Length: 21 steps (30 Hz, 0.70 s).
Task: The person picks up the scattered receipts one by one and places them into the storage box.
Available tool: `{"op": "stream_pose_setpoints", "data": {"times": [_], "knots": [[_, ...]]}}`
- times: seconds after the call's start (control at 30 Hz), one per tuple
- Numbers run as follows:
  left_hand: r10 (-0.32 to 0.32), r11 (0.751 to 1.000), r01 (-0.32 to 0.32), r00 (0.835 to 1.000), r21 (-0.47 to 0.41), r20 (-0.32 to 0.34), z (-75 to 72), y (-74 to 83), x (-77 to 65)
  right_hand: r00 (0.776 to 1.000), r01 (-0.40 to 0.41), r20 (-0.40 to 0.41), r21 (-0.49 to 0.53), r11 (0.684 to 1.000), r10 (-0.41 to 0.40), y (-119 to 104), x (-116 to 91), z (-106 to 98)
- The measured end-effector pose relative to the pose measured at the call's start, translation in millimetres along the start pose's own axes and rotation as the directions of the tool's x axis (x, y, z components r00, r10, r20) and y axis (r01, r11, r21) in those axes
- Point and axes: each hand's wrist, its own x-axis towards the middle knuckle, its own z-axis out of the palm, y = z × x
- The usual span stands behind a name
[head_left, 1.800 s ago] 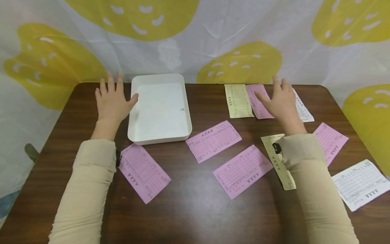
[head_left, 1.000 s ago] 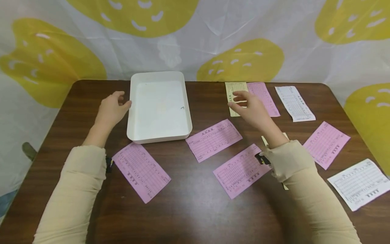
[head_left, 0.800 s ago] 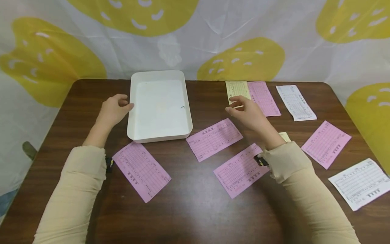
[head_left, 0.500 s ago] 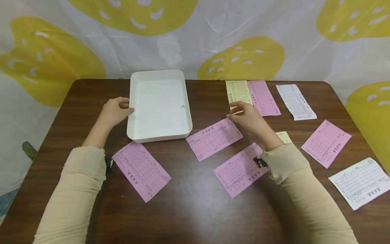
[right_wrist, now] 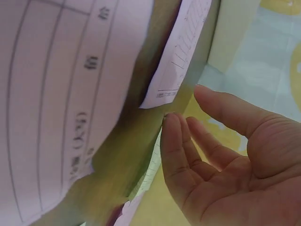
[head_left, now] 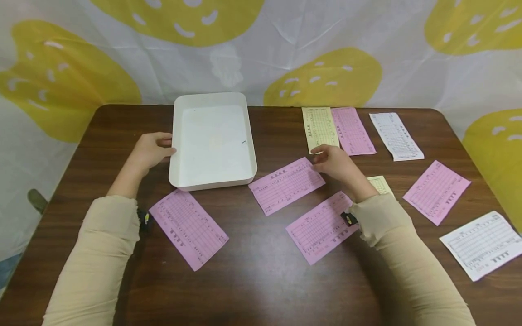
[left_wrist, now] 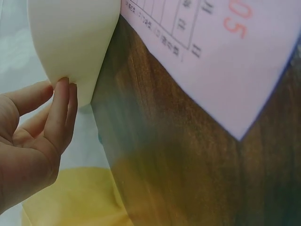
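At the left side of the white tray [head_left: 212, 145], my left hand [head_left: 148, 151] pinches the rim, thumb over the edge and fingers against the outer wall. The left wrist view shows those fingertips [left_wrist: 62, 87] on the tray's wall [left_wrist: 77, 37]. My right hand [head_left: 336, 163] hovers at the upper right corner of a pink printed slip [head_left: 285, 185], fingers loosely bent. In the right wrist view, a gap separates the thumb and fingers of the right hand [right_wrist: 221, 155], with nothing between them, near a pink slip's corner [right_wrist: 174, 66].
Another pink slip [head_left: 189, 231] lies below the tray, and one [head_left: 320, 228] under the right wrist. A yellow slip [head_left: 320, 129], a pink slip [head_left: 354, 131] and a white slip [head_left: 396, 136] line the back. More slips [head_left: 438, 192] lie at right. A patterned curtain [head_left: 285, 45] hangs behind the table.
Both hands began spread and raised. The left has come down to the tray's left rim; the right has moved left and down to the pink slip's corner. The slips and tray have stayed put.
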Motion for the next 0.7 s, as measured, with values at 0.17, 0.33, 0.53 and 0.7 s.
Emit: {"op": "stream_pose_setpoints", "data": {"times": [0.17,0.33,0.53,0.7], "knots": [[-0.043,0.998,0.043,0.999,-0.048,0.001,0.5,-1.2,-0.3,1.000,-0.009,0.001,-0.082,0.997,0.009,4.4,1.4,1.5],[-0.081,0.992,0.082,0.997,-0.096,0.011,0.0,-2.6,1.3,1.000,-0.008,-0.003,-0.120,0.993,0.008,4.9,2.0,3.1],[-0.109,0.987,0.111,0.994,-0.120,0.018,-0.2,-2.9,1.1,0.999,-0.031,0.002,-0.147,0.989,0.032,3.2,2.6,6.0],[-0.106,0.987,0.107,0.994,-0.122,0.016,-0.5,-2.4,1.3,0.999,-0.038,0.002,-0.171,0.985,0.039,1.1,3.2,6.9]]}}
